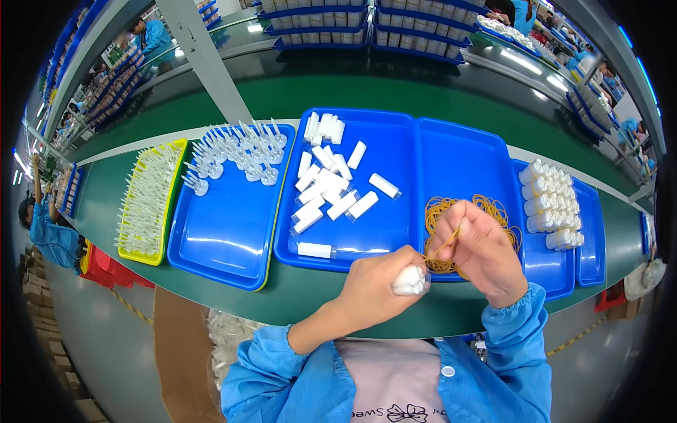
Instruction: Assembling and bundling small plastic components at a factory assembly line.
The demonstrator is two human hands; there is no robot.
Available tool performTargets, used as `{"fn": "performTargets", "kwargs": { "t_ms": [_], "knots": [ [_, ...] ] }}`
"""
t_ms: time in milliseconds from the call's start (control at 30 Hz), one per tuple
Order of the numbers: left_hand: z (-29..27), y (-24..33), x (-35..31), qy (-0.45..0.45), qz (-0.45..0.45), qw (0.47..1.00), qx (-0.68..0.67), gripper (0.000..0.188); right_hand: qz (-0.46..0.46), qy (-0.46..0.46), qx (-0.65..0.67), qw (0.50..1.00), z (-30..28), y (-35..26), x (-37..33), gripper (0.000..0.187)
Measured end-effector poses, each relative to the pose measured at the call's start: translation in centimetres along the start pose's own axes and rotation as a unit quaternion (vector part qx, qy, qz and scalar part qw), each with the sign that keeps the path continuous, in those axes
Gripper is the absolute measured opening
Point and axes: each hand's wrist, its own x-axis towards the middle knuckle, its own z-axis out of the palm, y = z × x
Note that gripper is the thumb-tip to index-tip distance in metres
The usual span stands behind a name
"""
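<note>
Left hand (pixel 377 285) clenched around bundle of white tubes (pixel 410 280), just above near edge of green table (pixel 296 296). Right hand (pixel 479 247) pinches yellow rubber band (pixel 446 243), stretched toward bundle. Beneath: rubber band pile (pixel 441 210) in blue tray (pixel 465 166). Loose white tubes (pixel 324 187) in neighbouring tray.

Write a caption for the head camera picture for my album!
Left hand grips a bundle of white tubes; right hand stretches a rubber band over blue trays.

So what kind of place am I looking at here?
Most likely a factory assembly or packing line. A long green workbench carries shallow blue plastic trays of small white capped tubes and tan rubber bands, and stacked blue bins line the shelving behind.
</note>
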Motion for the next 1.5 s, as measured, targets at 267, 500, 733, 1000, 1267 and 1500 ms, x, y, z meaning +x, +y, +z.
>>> {"fn": "performTargets", "kwargs": {
  "t_ms": [267, 500, 733, 1000, 1267, 1500],
  "knots": [
    [-1.0, -1.9, 0.5, -0.051, -0.041, 0.990, -0.122, 0.032, -0.298, -0.159, -0.726, 0.599, 4.0, 2.9, -2.4, 0.017],
    [-3.4, -1.6, -2.2, 0.017, -0.105, 0.800, -0.591, 0.041, -0.109, -0.099, -0.684, 0.715, 2.4, 1.5, -3.6, 0.018],
    [-2.6, -3.1, -3.2, 0.033, -0.111, 0.636, -0.763, 0.062, -0.089, -0.214, 0.047, 0.972, -1.4, 5.3, -4.9, 0.045],
    [-2.6, -1.8, -2.8, 0.113, -0.097, 0.903, -0.403, 0.098, 0.092, -0.050, 0.332, 0.937, -0.5, 8.7, -3.3, 0.074],
    [-2.2, -1.0, -2.4, 0.019, -0.028, 0.994, 0.106, 0.067, -0.087, 0.004, -0.351, 0.932, 1.9, 8.6, -2.7, 0.053],
    [-1.8, 0.6, -1.6, 0.013, -0.016, 0.999, -0.033, 0.081, -0.176, 0.108, -0.500, 0.841, -0.3, 4.0, -5.9, 0.037]
  ]
}}
